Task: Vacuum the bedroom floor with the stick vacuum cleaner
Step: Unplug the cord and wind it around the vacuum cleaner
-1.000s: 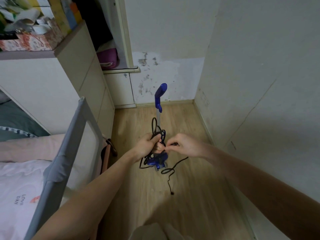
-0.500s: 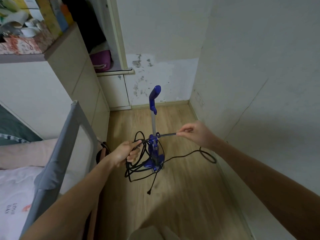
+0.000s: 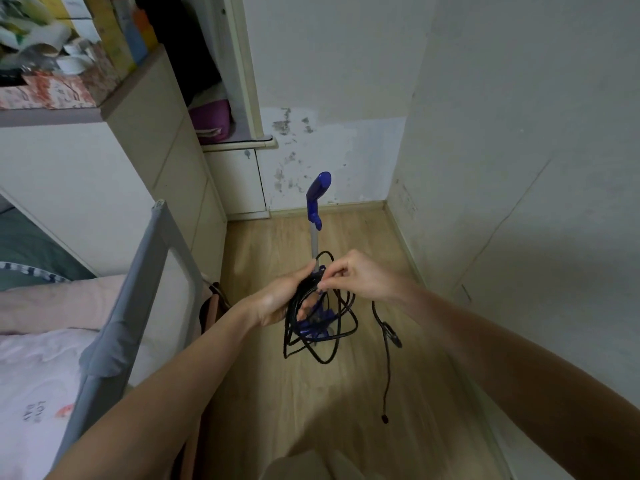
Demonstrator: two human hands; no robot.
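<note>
Blue vacuum with black cord, light wood-grain floor, grey bed rail

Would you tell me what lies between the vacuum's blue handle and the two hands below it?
In the head view, the vacuum's grey shaft runs down from the blue handle to the left hand and right hand, with a loop of black cord beside it.

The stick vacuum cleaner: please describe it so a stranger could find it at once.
Look at the wooden floor between the bed rail and the white wall. The stick vacuum cleaner stands upright there, behind both hands. It is the only blue thing, with a grey pole.
</note>
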